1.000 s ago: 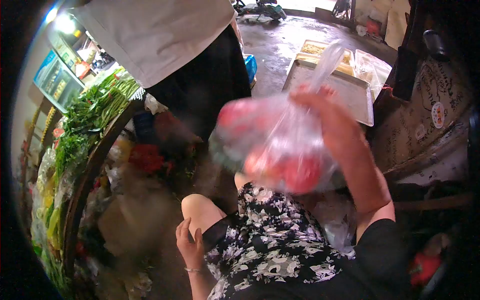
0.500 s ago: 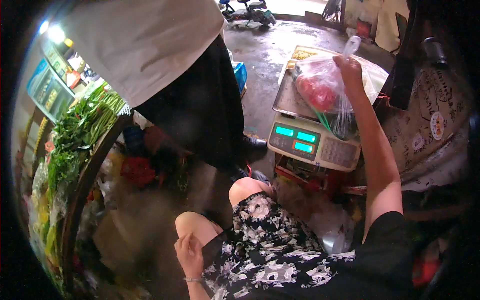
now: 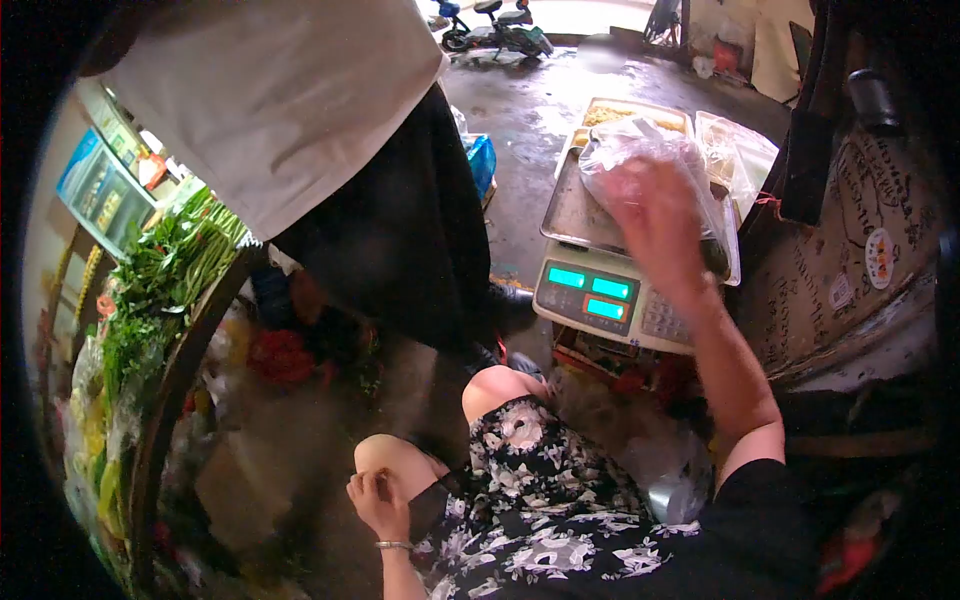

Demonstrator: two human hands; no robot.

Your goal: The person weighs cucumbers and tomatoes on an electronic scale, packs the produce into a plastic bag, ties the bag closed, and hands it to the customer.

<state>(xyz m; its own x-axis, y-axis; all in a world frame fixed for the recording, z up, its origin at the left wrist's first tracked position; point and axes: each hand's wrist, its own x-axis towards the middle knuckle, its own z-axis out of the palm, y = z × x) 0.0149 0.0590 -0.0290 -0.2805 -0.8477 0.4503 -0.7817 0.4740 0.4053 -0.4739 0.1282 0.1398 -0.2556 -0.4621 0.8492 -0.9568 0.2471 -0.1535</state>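
Note:
My right hand (image 3: pixel 655 225) reaches over the scale and is smeared by motion. It is at a clear plastic bag (image 3: pixel 640 140) with something reddish inside, and whether the fingers grip the bag is unclear. The bag rests on the metal pan (image 3: pixel 575 215) of a digital scale (image 3: pixel 590 290) with lit green displays. My left hand (image 3: pixel 380 505) lies by my bare knee, its fingers loosely bent and apart, with nothing visible in them.
A person in a light top (image 3: pixel 290 110) and dark trousers (image 3: pixel 420 230) stands close at the left. Leafy greens (image 3: pixel 180 250) fill a stall edge. Behind the scale sit a tray of yellowish pieces (image 3: pixel 610 113) and another plastic bag (image 3: pixel 735 150). A scooter (image 3: pixel 500 35) stands farther off.
My right hand has come down and left from the raised bag neck, and the bag top now sits lower and bunched on the scale. My left hand stays by the knee.

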